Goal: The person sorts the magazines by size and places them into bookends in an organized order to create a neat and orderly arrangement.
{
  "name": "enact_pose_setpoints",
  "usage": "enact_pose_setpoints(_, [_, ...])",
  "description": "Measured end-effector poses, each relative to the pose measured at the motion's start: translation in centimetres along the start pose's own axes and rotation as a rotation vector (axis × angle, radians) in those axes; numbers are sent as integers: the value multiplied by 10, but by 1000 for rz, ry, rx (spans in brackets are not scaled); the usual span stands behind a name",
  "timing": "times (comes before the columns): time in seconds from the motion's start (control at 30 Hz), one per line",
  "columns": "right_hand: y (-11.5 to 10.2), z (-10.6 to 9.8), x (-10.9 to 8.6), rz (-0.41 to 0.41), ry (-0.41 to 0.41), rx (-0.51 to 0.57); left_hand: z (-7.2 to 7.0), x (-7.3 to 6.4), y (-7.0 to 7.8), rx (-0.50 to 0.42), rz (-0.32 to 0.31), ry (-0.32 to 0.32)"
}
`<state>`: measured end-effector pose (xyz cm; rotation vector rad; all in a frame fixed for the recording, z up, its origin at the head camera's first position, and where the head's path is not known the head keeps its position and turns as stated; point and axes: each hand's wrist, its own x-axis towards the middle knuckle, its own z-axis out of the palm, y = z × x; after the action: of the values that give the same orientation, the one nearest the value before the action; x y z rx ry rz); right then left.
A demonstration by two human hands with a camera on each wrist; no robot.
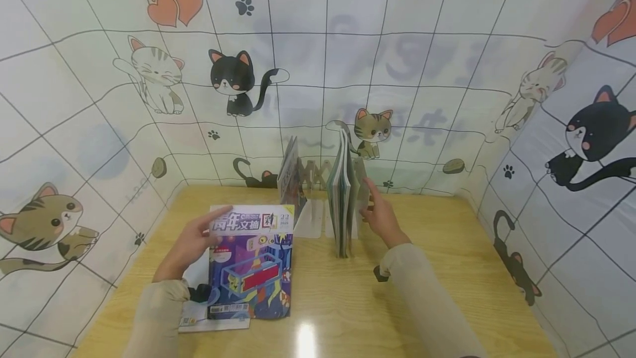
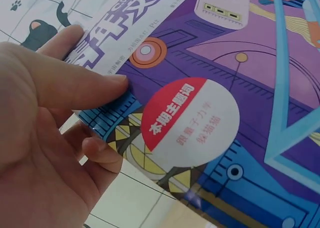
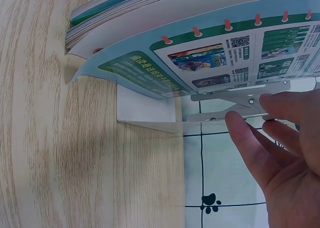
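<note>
Two hands are at work over one wood-grained surface (image 1: 397, 303). The left hand (image 1: 191, 245) holds one purple-covered magazine (image 1: 253, 280) by its left edge, in a narrow grip: thumb on the glossy cover, fingers behind. The magazine is at the front left, tilted up — whether its lower edge touches the surface I can't tell. It hides most of one paler magazine (image 1: 218, 325) beneath it.

Further back stands one expandable bookend (image 1: 310, 222), with flat, pale base plates and a crisscross lattice of riveted metal strips. Two batches of thin magazines stand in it: a left batch (image 1: 287, 175), leaning, and a thicker right batch (image 1: 340, 198), nearly upright, its outermost blue-green cover bowing at the lower corner. The pages are too tightly packed for me to count the copies, and the right batch blocks part of the lattice.

The right hand (image 1: 385, 220) has thumb and index finger at the bookend's right end plate, a small gap between the tips; I can't tell whether this grip pinches the plate. Two beige sleeves (image 1: 422, 286) reach in, and a cat-printed, grid-lined wall covering (image 1: 298, 10) surrounds the surface — slightly wrinkled.
</note>
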<state>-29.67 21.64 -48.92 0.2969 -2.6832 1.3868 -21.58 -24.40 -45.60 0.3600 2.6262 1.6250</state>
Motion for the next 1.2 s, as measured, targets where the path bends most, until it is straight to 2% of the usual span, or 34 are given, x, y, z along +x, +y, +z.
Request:
enact_pose_setpoints(0.17, [2,0,0,2,3,11,0,3,7,19,53,25])
enact_pose_setpoints(0.37, [3,0,1,8,9,13,3,4,16,13,52,47])
enact_pose_setpoints(0.6, [3,0,0,8,10,18,9,3,18,9,53,83])
enact_pose_setpoints(0.87, [2,1,0,11,10,14,17,5,26,60,162,94])
enact_pose_setpoints(1.2, [5,2,0,-1,9,20,31,4,38,124,192,107])
